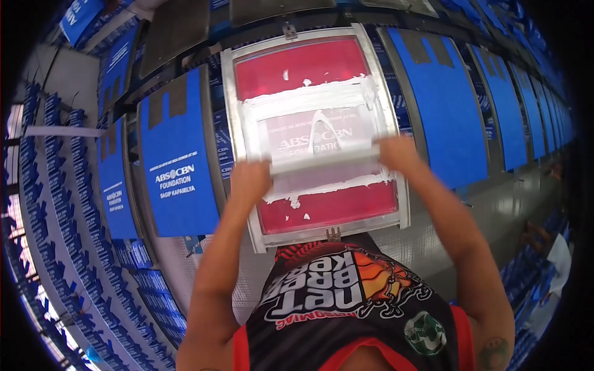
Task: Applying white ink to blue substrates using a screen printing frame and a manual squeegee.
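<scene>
A screen-printing frame [385, 105] with a pale rim lies in front of me. Its mesh is red at the far and near ends, with a paler window in the middle where lettering shows through. Thick white ink [297, 99] is spread across the far part of the window, and more is smeared along the near end. My left hand [252, 182] and my right hand [399, 154] are closed round opposite ends of a long squeegee [325, 161], slightly blurred, lying crosswise over the window. What lies under the mesh is mostly covered.
Metal clips [289, 31] sit at the frame's far and near edges. Blue printed fabric pieces [179, 136] lie on boards to the left, and a row of blue fabric pieces [442, 117] continues to the right. Racks of small blue items [93, 204] line the left side.
</scene>
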A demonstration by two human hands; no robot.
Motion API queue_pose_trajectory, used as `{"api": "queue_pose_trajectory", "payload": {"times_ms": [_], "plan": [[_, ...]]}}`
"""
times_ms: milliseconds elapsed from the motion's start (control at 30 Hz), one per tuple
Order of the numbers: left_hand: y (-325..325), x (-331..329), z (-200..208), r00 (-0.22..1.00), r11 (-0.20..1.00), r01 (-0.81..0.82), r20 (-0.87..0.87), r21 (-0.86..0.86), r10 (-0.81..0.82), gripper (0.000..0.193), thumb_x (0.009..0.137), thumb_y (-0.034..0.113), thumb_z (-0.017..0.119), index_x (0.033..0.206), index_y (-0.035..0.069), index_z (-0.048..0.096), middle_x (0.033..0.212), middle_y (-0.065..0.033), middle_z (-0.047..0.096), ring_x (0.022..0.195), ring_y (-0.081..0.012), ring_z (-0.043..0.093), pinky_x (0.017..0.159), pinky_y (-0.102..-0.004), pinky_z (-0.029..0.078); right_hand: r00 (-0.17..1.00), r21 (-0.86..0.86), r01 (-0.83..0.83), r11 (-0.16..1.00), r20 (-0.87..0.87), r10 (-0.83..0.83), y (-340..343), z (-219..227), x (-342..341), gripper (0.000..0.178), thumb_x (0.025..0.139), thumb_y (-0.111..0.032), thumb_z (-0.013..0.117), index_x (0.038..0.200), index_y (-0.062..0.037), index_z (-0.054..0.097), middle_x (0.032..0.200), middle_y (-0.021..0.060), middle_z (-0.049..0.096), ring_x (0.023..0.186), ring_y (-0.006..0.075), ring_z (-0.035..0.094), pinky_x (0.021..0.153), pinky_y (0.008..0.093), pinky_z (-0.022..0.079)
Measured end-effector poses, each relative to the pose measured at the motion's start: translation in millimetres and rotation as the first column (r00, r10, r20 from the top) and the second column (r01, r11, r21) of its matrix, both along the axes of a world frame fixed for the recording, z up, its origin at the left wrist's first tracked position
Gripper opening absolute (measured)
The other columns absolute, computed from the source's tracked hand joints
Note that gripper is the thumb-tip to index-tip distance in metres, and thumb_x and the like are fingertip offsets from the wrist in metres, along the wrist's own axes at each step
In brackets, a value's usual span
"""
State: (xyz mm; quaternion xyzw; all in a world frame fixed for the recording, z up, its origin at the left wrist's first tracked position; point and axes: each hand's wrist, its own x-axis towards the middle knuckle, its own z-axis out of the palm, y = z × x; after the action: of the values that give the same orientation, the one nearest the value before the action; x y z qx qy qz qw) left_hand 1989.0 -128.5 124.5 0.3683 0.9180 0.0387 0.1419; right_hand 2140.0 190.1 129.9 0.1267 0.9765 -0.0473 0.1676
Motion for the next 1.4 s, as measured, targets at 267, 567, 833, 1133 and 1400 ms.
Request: {"api": "queue_pose_trajectory", "payload": {"times_ms": [267,567,833,1133,1400], "plan": [[47.9,-61.2,-23.3,0.965,0.955,-0.034,-0.238,0.295,0.108,0.017,0.067,0.014,0.072,0.082,0.007,0.068,0.074,-0.0159,0.066,0.071,-0.0339,0.065,0.069,-0.0452,0.052,0.949,0.123,-0.012,0.992,-0.311,0.05,37.4,-0.3,-71.2,0.014,0.07,-0.013,0.059,0.082,-0.0112,0.067,0.077,0.0114,0.068,0.075,0.0296,0.068,0.065,0.0441,0.054],[-27.5,67.6,-21.3,0.988,0.96,0.092,-0.146,0.264,-0.054,0.02,0.065,0.006,0.064,0.083,0.011,0.069,0.071,-0.0132,0.065,0.071,-0.0311,0.063,0.076,-0.0464,0.047,0.995,0.006,-0.04,0.999,-0.093,0.04,-17.8,-6.6,51.8,0.017,0.07,-0.016,0.063,0.086,-0.0154,0.068,0.082,0.0095,0.068,0.081,0.0272,0.067,0.067,0.0452,0.053],[60.4,-111.2,-0.8,0.988,0.982,0.014,-0.152,0.189,0.015,0.026,0.066,0.021,0.076,0.083,0.004,0.066,0.081,-0.0176,0.067,0.078,-0.0356,0.066,0.07,-0.0452,0.053,0.966,0.109,-0.052,0.993,-0.246,0.077,47.9,16.9,-118.6,0.022,0.063,-0.018,0.068,0.083,-0.0116,0.069,0.08,0.0121,0.069,0.08,0.0304,0.068,0.071,0.0422,0.055],[173.0,-79.2,31.4,0.991,0.988,0.131,-0.037,0.08,-0.128,0.055,0.063,0.026,0.082,0.11,0.004,0.066,0.095,-0.0192,0.068,0.101,-0.0342,0.064,0.091,-0.0394,0.049,0.567,0.188,-0.035,0.982,-0.805,0.175,25.8,30.1,-85.6,0.056,0.062,-0.03,0.084,0.108,-0.0076,0.061,0.1,0.0153,0.064,0.098,0.033,0.06,0.086,0.0417,0.047],[170.5,-157.6,60.0,0.963,0.934,0.257,0.013,0.248,-0.269,0.056,0.057,0.031,0.085,0.101,0.001,0.068,0.095,-0.0204,0.068,0.089,-0.0338,0.065,0.077,-0.0402,0.05,0.831,-0.787,0.553,0.274,0.495,-0.253,-151.1,-52.3,168.1,0.049,0.085,-0.051,0.062,0.093,-0.0029,0.07,0.081,0.0101,0.068,0.074,0.0166,0.063,0.071,0.0298,0.05]]}}
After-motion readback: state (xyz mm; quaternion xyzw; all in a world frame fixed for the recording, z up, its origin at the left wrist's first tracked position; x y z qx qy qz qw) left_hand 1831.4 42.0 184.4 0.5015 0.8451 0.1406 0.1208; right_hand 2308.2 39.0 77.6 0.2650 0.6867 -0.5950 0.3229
